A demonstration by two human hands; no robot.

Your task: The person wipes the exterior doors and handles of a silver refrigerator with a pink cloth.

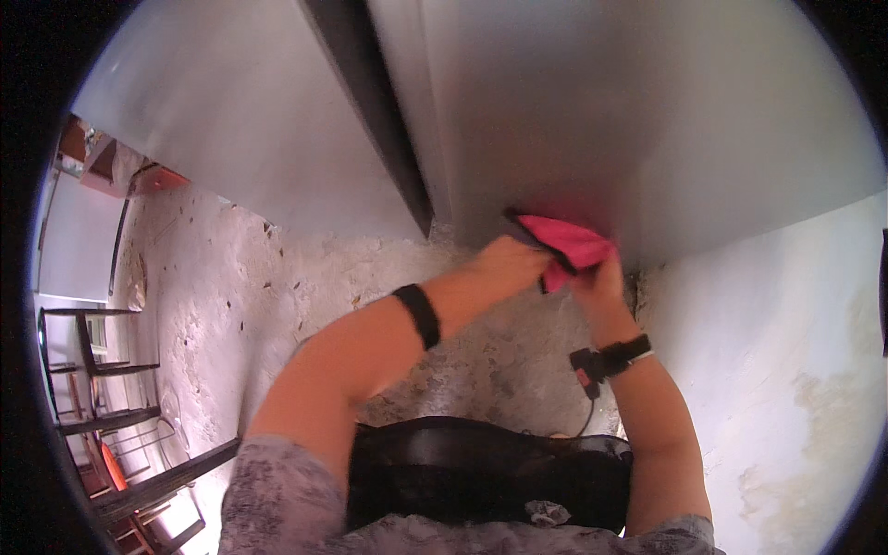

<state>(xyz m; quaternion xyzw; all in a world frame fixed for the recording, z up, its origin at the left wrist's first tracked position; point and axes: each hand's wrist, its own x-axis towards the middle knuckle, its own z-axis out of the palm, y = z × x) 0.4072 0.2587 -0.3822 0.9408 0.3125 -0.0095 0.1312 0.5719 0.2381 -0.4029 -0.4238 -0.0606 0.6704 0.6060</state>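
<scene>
A pink cloth (575, 242) with a dark border is bunched between my two hands, close to the lower part of a smooth silver-grey door panel (703, 120). My right hand (601, 279) is closed on the cloth's right side. On its left side my left hand (520, 257) grips the cloth, with the fingers mostly hidden by the fabric and blurred. A second silver-grey panel (231, 120) stands to the left, and a dark upright gap (375, 102) runs between the two panels.
A worn, stained floor (287, 277) lies below, with small dark bits scattered on it. The wall (768, 370) at the right has peeling patches. Dark-framed chairs (102, 421) stand at the left, below a pale panel (81, 236) and a reddish box-like piece (106, 166).
</scene>
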